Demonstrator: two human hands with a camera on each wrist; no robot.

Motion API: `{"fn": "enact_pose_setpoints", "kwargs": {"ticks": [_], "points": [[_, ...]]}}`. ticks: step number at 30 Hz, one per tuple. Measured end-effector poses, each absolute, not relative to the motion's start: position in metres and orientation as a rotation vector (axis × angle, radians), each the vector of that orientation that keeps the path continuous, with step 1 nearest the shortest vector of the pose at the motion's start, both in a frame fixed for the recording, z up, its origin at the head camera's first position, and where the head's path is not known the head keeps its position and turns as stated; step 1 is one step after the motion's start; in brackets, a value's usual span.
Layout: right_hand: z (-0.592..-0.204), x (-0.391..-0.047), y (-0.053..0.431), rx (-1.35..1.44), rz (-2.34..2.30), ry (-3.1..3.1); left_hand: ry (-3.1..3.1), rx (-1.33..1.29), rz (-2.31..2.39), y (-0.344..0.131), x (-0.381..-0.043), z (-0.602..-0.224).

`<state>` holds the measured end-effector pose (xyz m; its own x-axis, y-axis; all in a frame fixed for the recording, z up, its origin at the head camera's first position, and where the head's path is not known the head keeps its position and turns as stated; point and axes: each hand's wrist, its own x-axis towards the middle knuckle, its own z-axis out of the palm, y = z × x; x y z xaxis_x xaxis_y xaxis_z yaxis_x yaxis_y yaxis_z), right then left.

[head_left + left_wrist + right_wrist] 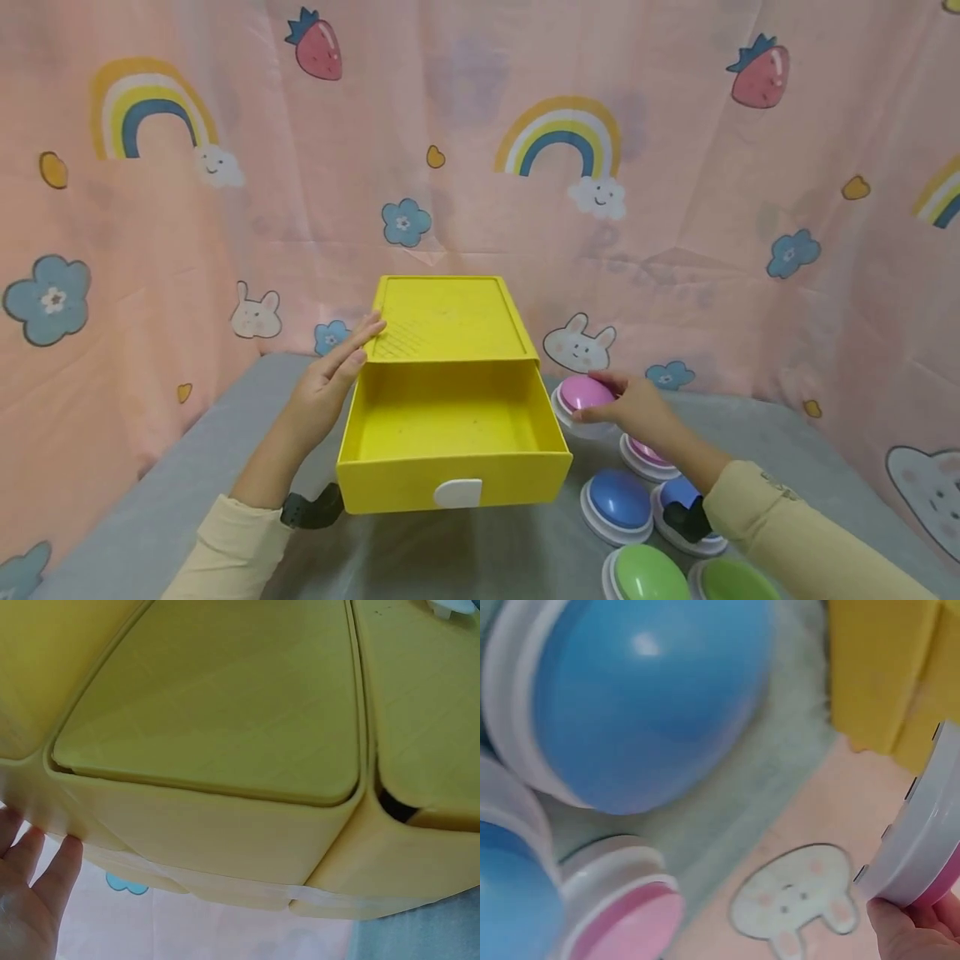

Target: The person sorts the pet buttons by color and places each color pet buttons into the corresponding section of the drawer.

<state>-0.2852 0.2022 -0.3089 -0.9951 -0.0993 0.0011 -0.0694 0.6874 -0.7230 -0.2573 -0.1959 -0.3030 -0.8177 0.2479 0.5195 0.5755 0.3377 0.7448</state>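
A yellow drawer box (pixel 450 321) stands at the middle of the table, its drawer (pixel 453 482) pulled out with nothing inside. My left hand (pixel 318 396) rests with extended fingers against the box's left top edge; in the left wrist view its fingers (pixel 60 874) touch the yellow side. To the right of the drawer, my right hand (pixel 637 408) grips a round pink-domed push button (pixel 585 393) with a white base. In the right wrist view this push button (pixel 922 825) is tilted and held up, thumb on its rim.
Below my right hand lie a second pink button (pixel 647 457), blue buttons (pixel 618 498) and green buttons (pixel 648 575) on the grey table cover (pixel 465 550). The drawer has a white handle (pixel 458 493). A pink patterned curtain (pixel 480 267) hangs behind.
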Motion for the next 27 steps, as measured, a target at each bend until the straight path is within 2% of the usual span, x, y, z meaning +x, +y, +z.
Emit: {"fn": "enact_pose_setpoints", "kwargs": {"ticks": [27], "points": [[-0.231,-0.249,0.201,-0.404,-1.213,2.902,-2.277,-0.741,-1.472,-0.196,-0.259,-0.303]]}}
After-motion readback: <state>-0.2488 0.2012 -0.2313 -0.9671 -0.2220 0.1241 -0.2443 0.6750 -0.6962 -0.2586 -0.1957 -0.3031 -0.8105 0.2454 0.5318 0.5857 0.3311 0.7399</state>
